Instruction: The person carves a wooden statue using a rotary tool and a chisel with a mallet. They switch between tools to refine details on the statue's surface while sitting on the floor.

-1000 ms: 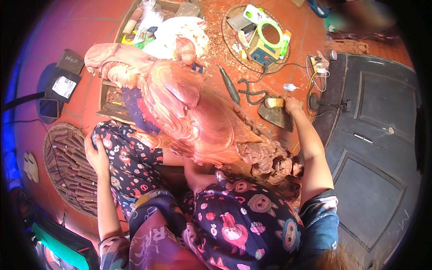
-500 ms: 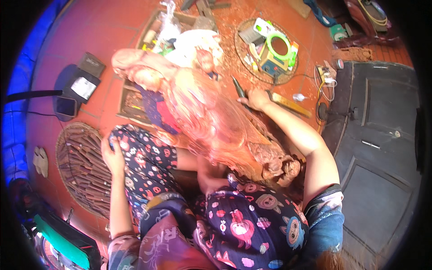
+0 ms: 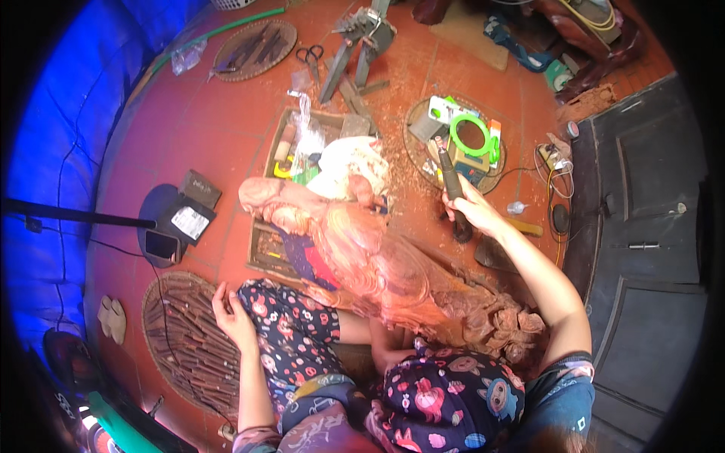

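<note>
One dark, pen-shaped tool (image 3: 451, 178) is clamped in the right hand (image 3: 471, 210), its bare tip pointing far and slightly left, away from the person. The large carved wooden statue (image 3: 370, 260) lies aslant between the hands, its long axis running from the head at far left to the knobbly base at near right. Its head end reaches over a wooden box (image 3: 259, 257) on the red tiled floor (image 3: 204, 162).

The right hand is beyond the statue's right side, the forearm passing just right of the base, so the body lies left and near of the tool; the two look apart. By the view, that hand is also the nearer one to the body. The left hand (image 3: 236, 318) appears empty, fingers loosely parted, left of the statue beside the patterned trouser leg (image 3: 283, 317); whether it touches the cloth, I cannot tell. The tool's axis stands steeper, away from the person, than the statue's slant.
</note>
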Motion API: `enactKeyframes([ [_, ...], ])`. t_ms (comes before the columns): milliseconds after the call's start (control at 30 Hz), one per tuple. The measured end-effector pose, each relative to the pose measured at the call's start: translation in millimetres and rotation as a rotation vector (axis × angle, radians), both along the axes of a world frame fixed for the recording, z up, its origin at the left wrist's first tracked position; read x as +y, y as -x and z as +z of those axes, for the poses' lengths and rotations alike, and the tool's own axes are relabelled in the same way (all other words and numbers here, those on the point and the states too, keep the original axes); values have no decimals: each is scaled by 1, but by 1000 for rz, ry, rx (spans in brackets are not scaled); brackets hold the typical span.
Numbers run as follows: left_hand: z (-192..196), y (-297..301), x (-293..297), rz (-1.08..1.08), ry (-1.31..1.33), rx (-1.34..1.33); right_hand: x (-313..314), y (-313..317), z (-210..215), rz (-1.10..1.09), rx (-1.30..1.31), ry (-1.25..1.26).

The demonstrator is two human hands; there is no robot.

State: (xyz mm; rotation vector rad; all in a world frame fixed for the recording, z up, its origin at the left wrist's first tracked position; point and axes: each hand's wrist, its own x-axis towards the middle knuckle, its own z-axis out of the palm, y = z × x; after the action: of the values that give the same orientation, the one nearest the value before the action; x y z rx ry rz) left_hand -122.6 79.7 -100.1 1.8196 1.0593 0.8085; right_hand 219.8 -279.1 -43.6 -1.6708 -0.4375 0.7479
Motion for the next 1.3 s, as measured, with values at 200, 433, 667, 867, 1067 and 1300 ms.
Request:
enactKeyframes([
  [200,161,-119,-71,-508,295,-224,37,31,100,62,433,-252],
  [433,210,-219,-123,-951,33,-30,72,62,130,114,387,-374],
  [667,228,-239,-137,-928,-155,40,69,71,141,57,-490,142],
  [867,215,-246,-147,-833,-337,195,69,70,116,-78,-1136,402],
  [1067,207,-246,-140,-1033,110,-35,70,65,142,-115,-1361,387],
  [1300,185,-240,-135,-1130,143,-299,66,64,147,-124,-1378,432],
])
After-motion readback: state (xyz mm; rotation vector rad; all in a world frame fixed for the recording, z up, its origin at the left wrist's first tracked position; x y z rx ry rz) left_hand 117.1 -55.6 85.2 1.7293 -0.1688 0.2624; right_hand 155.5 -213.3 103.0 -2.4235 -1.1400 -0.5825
